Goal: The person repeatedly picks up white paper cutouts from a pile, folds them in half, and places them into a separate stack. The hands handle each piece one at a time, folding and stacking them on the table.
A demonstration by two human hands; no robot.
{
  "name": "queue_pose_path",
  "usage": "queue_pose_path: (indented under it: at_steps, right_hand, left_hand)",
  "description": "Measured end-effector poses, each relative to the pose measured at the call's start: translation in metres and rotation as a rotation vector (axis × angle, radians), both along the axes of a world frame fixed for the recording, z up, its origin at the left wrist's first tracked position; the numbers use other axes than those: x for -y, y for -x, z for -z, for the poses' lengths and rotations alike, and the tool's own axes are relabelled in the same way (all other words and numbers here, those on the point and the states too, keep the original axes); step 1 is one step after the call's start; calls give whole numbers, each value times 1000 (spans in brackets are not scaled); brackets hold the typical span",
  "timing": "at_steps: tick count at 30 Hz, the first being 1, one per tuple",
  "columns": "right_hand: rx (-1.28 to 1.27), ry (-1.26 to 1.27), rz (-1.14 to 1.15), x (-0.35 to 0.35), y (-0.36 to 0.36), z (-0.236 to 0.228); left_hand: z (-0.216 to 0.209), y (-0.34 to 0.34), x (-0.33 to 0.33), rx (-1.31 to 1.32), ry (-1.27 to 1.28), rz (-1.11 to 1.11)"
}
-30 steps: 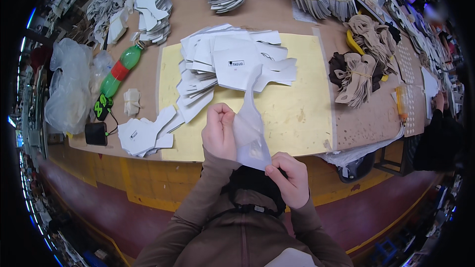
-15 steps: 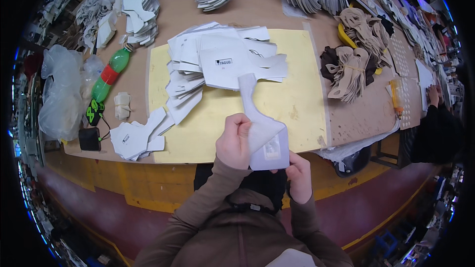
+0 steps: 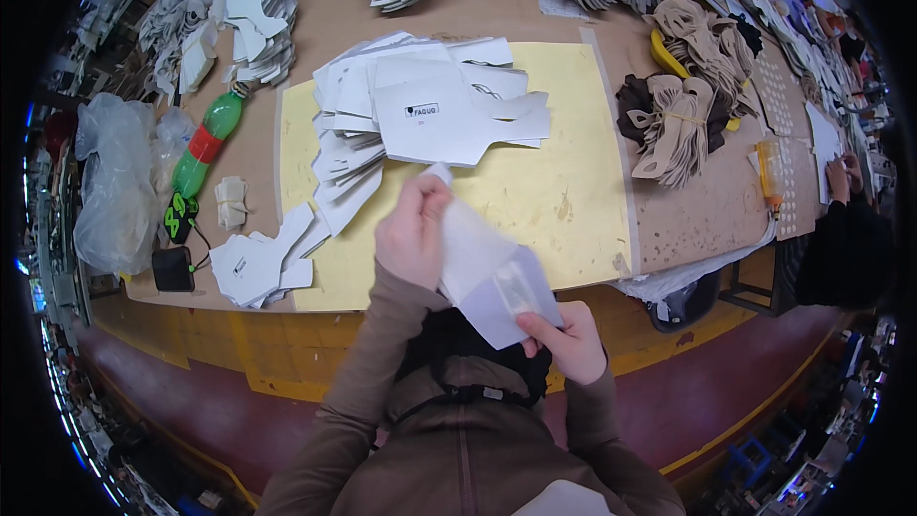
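My left hand [image 3: 413,234] pinches the upper end of a white cut sheet piece [image 3: 487,272] held above the table's front edge. The lower end of the same piece is gripped by my right hand [image 3: 570,339], close to my chest. The piece slants from upper left to lower right between the two hands. Just beyond it a fanned heap of similar white cut pieces [image 3: 411,119] lies on a yellow mat [image 3: 564,196]. A smaller pile of white pieces [image 3: 260,263] sits left of my left hand at the table's edge.
A green bottle with a red band [image 3: 205,148], a black device with a cable [image 3: 174,268] and clear plastic bags [image 3: 115,182] lie at the left. Tan and brown cut pieces [image 3: 683,115] are bundled at the right. Another person's hands [image 3: 841,177] work at the far right.
Both hands have drawn the white piece nearer to me and to the right, tilting it down. The view has shifted slightly.
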State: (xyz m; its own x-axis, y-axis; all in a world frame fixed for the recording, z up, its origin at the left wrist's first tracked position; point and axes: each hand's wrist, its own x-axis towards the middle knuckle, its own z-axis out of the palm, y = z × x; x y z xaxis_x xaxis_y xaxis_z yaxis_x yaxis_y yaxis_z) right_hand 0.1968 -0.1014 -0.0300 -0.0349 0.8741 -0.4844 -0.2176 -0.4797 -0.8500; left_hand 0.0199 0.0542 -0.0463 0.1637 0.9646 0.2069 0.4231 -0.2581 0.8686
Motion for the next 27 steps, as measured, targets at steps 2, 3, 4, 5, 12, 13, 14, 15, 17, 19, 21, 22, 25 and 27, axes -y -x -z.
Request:
queue_pose_path:
  at_steps: [2, 3, 4, 5, 12, 13, 14, 15, 17, 19, 21, 22, 25, 27]
  right_hand:
    - [-27, 33, -28, 4, -7, -3]
    - [-50, -4, -20, 5, -6, -2]
    - [-54, -20, -2, 5, -5, -1]
    - [-60, -29, 17, 7, -3, 1]
    - [131, -183, 83, -3, 1, 9]
    - [134, -221, 89, -4, 0, 7]
    - [131, -272, 108, -6, 0, 5]
    - [98, -274, 131, -7, 2, 3]
    - [21, -289, 193, -7, 6, -1]
    - [74, -341, 111, -9, 6, -3]
    - [141, -377, 24, -11, 2, -4]
    - [177, -397, -21, -13, -1, -3]
    - [172, -457, -43, -13, -4, -6]
    - [121, -478, -27, -13, -2, -8]
  left_hand:
    - [0, 9, -14, 2, 87, -106]
    - [0, 12, -17, -25, 109, -48]
    - [0, 15, -19, -50, 131, 13]
    - [-2, 16, -19, -77, 160, 76]
    - [-36, 14, 27, -92, -289, 107]
    - [-39, 13, 35, -34, -174, 259]
    - [-41, 13, 43, 41, -82, 405]
    - [-41, 12, 48, 116, 9, 547]
    - [-38, 10, 53, 112, 50, 572]
    - [-36, 10, 55, 104, 78, 588]
    - [-36, 11, 53, 95, 92, 598]
    - [-36, 12, 51, 101, 89, 632]
    - [-36, 12, 46, 116, 59, 713]
    - [-35, 11, 42, 135, 26, 747]
